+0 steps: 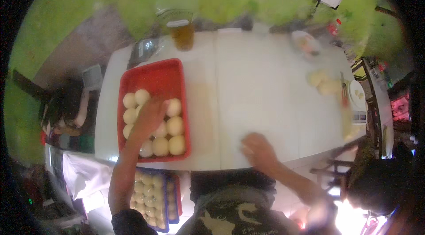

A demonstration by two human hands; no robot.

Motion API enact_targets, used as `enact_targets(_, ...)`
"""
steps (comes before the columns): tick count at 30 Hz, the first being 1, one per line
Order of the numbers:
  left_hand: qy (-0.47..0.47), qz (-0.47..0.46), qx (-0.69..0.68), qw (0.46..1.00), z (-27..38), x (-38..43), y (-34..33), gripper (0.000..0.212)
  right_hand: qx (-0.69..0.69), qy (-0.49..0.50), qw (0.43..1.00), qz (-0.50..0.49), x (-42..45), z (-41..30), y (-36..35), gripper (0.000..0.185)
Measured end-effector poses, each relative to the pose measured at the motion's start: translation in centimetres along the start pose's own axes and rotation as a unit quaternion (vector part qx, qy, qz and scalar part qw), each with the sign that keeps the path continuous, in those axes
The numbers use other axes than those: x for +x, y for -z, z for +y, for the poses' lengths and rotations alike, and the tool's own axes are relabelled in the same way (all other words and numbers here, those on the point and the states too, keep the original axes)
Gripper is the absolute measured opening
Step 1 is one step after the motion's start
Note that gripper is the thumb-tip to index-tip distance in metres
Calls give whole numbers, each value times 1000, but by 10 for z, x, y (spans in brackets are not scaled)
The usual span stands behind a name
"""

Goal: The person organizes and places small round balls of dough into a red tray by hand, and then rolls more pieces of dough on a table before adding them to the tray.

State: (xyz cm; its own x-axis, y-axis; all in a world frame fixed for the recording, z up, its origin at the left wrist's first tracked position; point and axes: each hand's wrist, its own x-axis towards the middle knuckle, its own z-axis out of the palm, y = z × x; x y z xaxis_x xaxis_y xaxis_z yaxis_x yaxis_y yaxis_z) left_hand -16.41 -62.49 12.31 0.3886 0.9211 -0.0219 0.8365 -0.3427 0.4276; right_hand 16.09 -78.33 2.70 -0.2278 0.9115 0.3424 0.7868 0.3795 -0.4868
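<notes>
A red plastic tray (151,69) lies at the left of the white table, with rows of round pale dough balls (160,146) in its near and middle part. The far part of its floor is bare. My left hand (151,113) reaches into the tray among the balls, its fingers beside a ball at the right edge; whether it grips one is hidden. Over the table's near edge, right of the tray, my right hand (259,150) is curled and blurred, and its palm is out of sight. Pieces of pale dough (323,83) lie at the far right of the tabletop.
A jar of amber liquid (182,35) stands behind the tray. At the right are a white kitchen scale (358,97) with small pieces on it and a red-handled tool (344,93). A plastic bag (305,44) lies at the back. Below the table edge are trays of dough balls (149,198).
</notes>
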Motion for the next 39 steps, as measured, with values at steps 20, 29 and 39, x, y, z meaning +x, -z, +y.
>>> enact_targets(20, -122, 84, 86, 985, 13, -22, -48, 52, 91, -156, 976, 123, 55, 30, 0, 29)
enact_targets(29, 20, 111, 186, 976, -8, -72, -48, 60, 27, -169, 985, 30, -1, -17, 15, 37)
enact_targets(39, -36, 103, -232, 967, 9, -66, -34, 41, 157, -13, 962, -222, 61, -44, 12, 65)
